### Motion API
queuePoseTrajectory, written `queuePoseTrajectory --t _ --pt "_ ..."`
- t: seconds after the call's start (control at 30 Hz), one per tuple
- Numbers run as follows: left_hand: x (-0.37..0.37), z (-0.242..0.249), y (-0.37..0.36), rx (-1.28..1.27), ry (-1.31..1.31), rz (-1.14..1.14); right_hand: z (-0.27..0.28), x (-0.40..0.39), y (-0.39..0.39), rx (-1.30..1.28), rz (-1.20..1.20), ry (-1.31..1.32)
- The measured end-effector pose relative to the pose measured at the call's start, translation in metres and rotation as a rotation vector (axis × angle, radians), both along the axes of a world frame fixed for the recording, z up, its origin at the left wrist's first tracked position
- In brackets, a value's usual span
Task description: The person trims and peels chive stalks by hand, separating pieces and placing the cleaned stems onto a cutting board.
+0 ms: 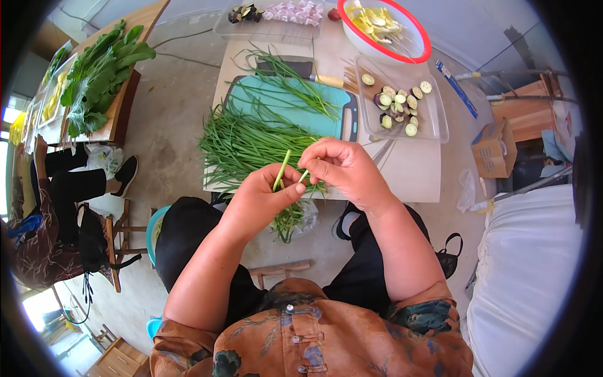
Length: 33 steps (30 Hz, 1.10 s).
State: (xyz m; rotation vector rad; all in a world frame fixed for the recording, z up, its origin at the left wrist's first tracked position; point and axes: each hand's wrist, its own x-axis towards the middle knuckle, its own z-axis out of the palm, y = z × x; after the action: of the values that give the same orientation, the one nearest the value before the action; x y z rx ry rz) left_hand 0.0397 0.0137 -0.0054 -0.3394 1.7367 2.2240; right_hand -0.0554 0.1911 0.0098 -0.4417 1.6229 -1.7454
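Note:
My left hand (256, 196) is closed around green chive stalks (282, 169), one standing up between thumb and fingers. Close beside it, the thumb and forefinger of my right hand (347, 171) pinch the pale end of a stalk. Both hands are over the table's front edge. Just beyond them a large heap of chives (248, 141) covers the near part of the blue cutting board (246, 94), with loose stalks strewn farther up. More greens (289, 221) hang below the table edge, near a clear plastic bag (308, 217).
A cleaver (286, 66) lies behind the board. To the right, a clear tray (434, 122) holds eggplant pieces. A red-rimmed basin (422, 47) and another tray (229, 30) stand at the back. A seated person (47, 232) and leafy greens (100, 78) are at left.

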Motion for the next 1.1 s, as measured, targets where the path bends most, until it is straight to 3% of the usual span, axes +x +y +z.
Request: queuePoseTrajectory --t 0.17,0.23,0.27,0.4,0.6,0.7,0.77,0.8,0.9,1.1 --pt "0.0 -0.006 -0.004 -0.079 -0.017 -0.069 -0.003 0.006 -0.01 -0.018 0.081 0.002" --pt "0.001 -0.008 -0.004 -0.062 -0.04 -0.078 0.004 0.006 -0.013 0.159 0.184 0.359" --pt "0.002 -0.008 -0.004 -0.036 -0.02 -0.068 0.005 0.006 -0.013 0.166 0.186 0.397" --pt "0.0 -0.001 -0.001 0.024 0.028 0.008 0.008 0.007 -0.013 0.194 0.207 0.411" --pt "0.005 -0.004 -0.002 -0.102 0.004 -0.078 0.005 0.001 -0.011 0.292 0.478 0.348" --pt "0.006 -0.012 -0.002 -0.13 0.092 -0.019 0.0 0.002 -0.013 0.244 0.438 0.536" --pt "0.004 -0.005 -0.004 -0.204 0.07 -0.029 0.003 0.002 -0.013 0.251 0.214 0.514" --pt "0.003 -0.001 -0.006 -0.28 0.045 -0.034 -0.005 0.002 -0.011 0.154 0.088 0.272" --pt "0.001 0.01 -0.007 -0.253 -0.061 -0.14 -0.001 -0.004 -0.006 0.01 -0.077 0.055" --pt "0.003 -0.009 -0.004 -0.138 0.106 -0.207 0.002 0.002 -0.008 -0.077 -0.042 0.049"
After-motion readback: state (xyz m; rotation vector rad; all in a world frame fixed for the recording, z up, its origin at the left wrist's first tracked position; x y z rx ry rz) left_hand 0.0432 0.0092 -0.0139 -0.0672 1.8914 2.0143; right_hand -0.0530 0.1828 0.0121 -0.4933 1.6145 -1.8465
